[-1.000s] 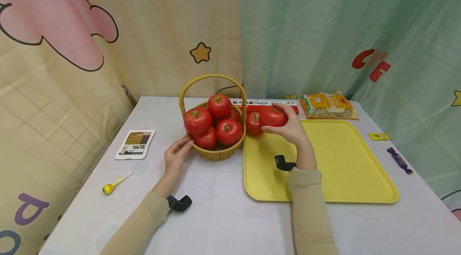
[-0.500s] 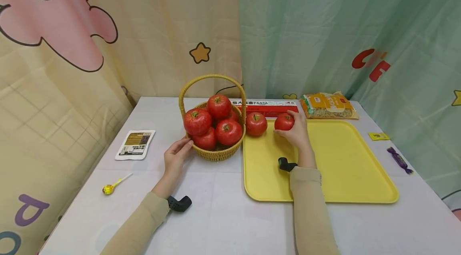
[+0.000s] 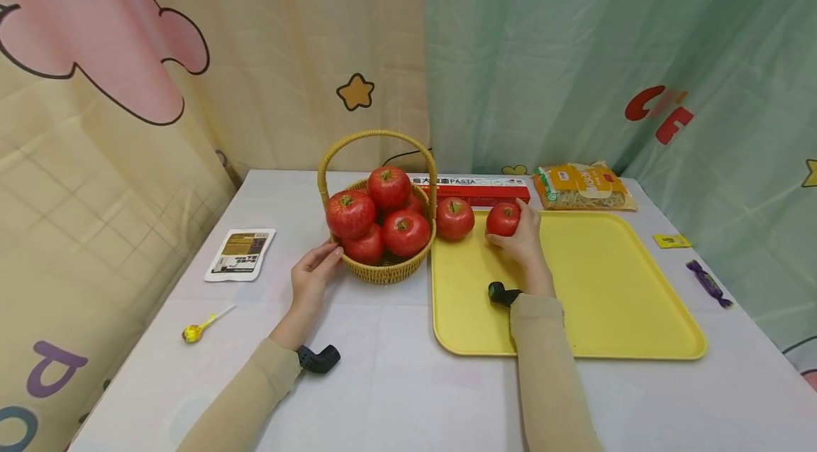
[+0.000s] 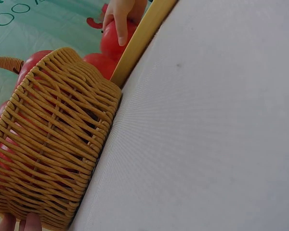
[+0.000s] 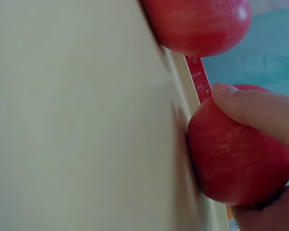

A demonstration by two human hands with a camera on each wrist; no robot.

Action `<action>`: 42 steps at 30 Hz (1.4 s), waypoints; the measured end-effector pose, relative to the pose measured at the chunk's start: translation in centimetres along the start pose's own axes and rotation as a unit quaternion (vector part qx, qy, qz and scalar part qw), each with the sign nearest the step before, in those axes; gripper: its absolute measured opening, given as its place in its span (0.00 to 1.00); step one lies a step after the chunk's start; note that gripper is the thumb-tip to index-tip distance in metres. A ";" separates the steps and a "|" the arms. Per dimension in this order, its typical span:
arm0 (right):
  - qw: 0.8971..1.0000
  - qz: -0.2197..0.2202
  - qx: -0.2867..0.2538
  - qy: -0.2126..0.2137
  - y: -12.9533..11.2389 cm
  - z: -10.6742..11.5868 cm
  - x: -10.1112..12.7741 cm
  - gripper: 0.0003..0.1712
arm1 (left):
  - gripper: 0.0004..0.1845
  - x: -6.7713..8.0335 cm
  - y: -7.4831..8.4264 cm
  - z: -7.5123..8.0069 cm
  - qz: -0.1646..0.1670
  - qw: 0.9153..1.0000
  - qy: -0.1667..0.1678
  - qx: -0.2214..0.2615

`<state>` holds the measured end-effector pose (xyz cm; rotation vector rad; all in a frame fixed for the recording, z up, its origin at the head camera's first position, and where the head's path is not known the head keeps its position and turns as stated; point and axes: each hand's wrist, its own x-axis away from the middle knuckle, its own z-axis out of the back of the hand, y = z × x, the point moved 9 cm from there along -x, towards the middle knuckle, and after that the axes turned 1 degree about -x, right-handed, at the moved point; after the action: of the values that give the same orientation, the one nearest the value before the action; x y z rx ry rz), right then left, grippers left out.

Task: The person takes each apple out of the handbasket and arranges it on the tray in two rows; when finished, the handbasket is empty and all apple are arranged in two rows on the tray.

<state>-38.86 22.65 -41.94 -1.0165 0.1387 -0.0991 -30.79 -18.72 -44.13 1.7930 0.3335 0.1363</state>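
A wicker basket (image 3: 386, 273) with a tall handle holds several red apples (image 3: 405, 233). My left hand (image 3: 311, 280) holds the basket's left side near the rim; in the left wrist view, fingertips (image 4: 32, 222) rest against its woven wall. My right hand (image 3: 525, 243) grips a red apple (image 3: 503, 219) at the back of the yellow tray (image 3: 613, 289), thumb and fingers on opposite sides. In the right wrist view, the gripped apple (image 5: 236, 154) sits very close to the tray surface. Another apple (image 3: 454, 218) lies just left of it, between basket and hand.
Behind the tray lie a red pasta box (image 3: 479, 194) and an orange noodle bag (image 3: 584, 186). A yellow packet (image 3: 671, 241) and a purple wrapped candy (image 3: 708, 284) are at the right. A white pouch (image 3: 241, 255) and a lollipop (image 3: 199, 328) are at the left.
My right hand has carried its apple right and down from beside the other apple to the tray's back part. My left hand and the basket have stayed put.
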 end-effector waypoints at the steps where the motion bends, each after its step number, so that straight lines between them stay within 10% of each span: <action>1: 1.000 -0.006 0.002 -0.003 0.2 0.0 0.0 0.58 | 0.18 0.0 0.0 0.0 0.000 1.000 0.001 0.001; 16: 0.998 -0.061 0.006 -0.020 1.1 0.1 0.3 0.59 | 0.16 0.0 0.0 0.0 0.000 1.000 0.001 0.008; 26: 0.997 -0.052 -0.030 0.044 -1.5 2.6 1.2 0.56 | 0.07 0.0 -0.1 -0.1 0.008 1.000 0.006 0.017; 35: 0.969 0.064 -0.203 0.125 -9.2 5.7 4.1 0.41 | 0.10 0.0 -0.1 -0.2 0.010 1.000 0.002 0.011; 42: 0.940 0.200 -0.261 0.090 -15.7 2.0 7.0 0.34 | 0.14 -0.1 -0.2 0.1 0.009 1.000 0.011 0.011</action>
<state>-31.92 15.12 -27.97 -1.4882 0.5593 0.2296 -30.89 -18.82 -44.36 1.8182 0.3353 0.1663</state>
